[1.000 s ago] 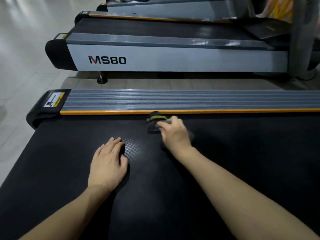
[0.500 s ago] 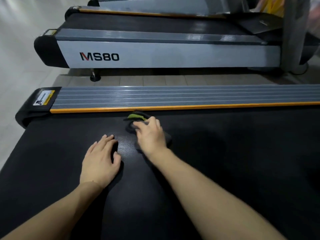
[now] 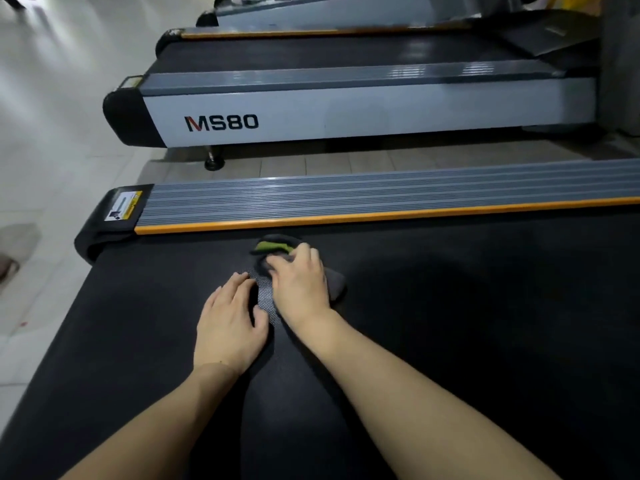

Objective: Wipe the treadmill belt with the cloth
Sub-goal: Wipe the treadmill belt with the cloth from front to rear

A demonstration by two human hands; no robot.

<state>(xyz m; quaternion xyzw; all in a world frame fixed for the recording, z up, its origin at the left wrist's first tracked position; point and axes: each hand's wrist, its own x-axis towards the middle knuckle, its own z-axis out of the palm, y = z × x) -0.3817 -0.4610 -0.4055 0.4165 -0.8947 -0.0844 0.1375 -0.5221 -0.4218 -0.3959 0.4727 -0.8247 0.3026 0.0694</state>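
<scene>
Right hand [image 3: 300,285] grips bunched cloth [image 3: 277,249], pressing it on treadmill belt [image 3: 485,323] near orange side rail [image 3: 381,216]. Left hand [image 3: 230,322] flat, released, bracing on belt. Step: wiping underway. Next, probably: firm stroke across unwiped belt.

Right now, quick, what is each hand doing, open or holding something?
Left hand: open, flat on the treadmill belt, holding nothing.
Right hand: fingers curled on the dark cloth with a green part, pressing it onto the belt.

A single head-worn view looks forward and down, close over the black treadmill belt [image 3: 450,341]
</scene>
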